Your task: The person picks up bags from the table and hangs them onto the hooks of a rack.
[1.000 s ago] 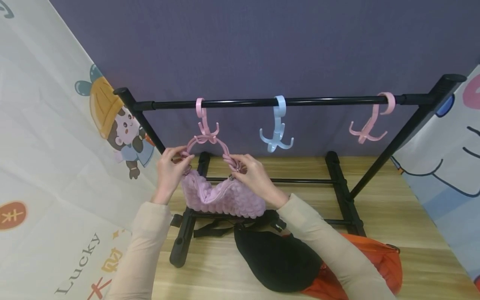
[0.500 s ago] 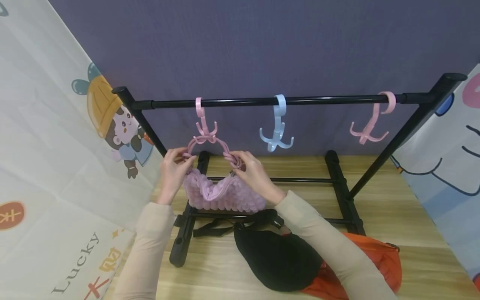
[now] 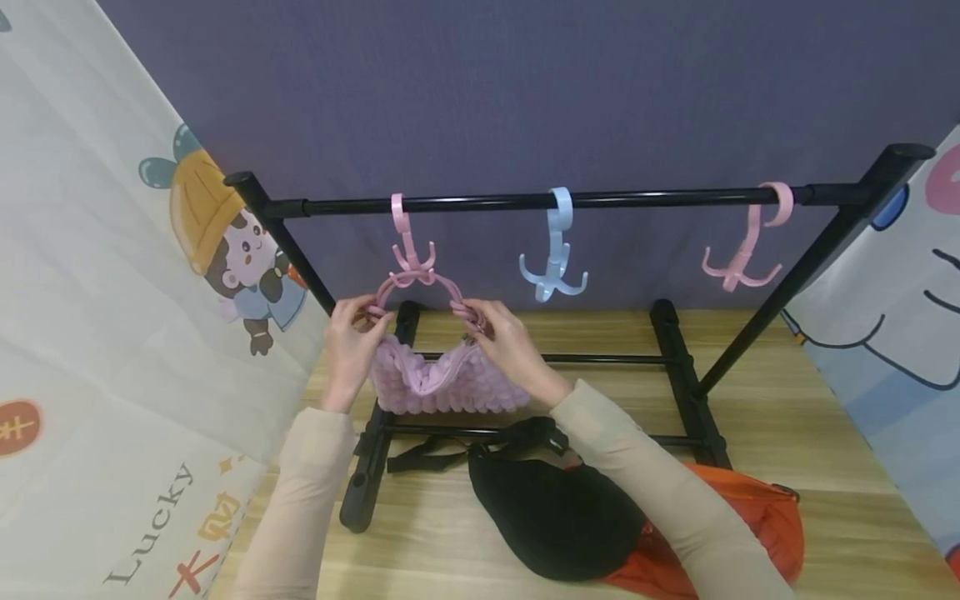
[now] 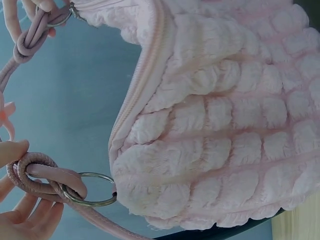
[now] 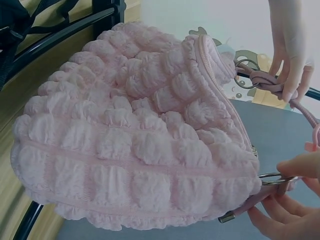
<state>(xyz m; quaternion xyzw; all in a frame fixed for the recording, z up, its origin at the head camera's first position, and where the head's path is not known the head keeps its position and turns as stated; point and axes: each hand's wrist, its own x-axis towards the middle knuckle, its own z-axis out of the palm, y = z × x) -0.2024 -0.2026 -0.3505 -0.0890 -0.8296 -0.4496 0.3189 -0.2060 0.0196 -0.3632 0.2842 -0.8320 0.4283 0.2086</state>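
A puffy pink quilted handbag (image 3: 450, 387) hangs below the left pink hook (image 3: 411, 254) in the head view. Its knotted strap (image 3: 420, 276) arches up to the hook's lower prongs. Whether the prongs bear the bag's weight I cannot tell. My left hand (image 3: 351, 346) pinches the strap's left knot, which sits by a metal ring (image 4: 90, 190) in the left wrist view. At the other end, my right hand (image 3: 513, 346) grips the strap's right knot; in the right wrist view its fingers (image 5: 295, 210) are at the ring there. The zipped top sags between both ends.
A black rail (image 3: 480, 202) on a floor rack also carries a blue hook (image 3: 553, 258) and another pink hook (image 3: 742, 250). Below my right forearm, a black bag (image 3: 555, 521) and an orange bag (image 3: 757, 517) lie on the wooden surface (image 3: 420, 542).
The pink handbag has risen slightly, and both hands have shifted a little to the right with the strap. Their hold on the knots stays the same.
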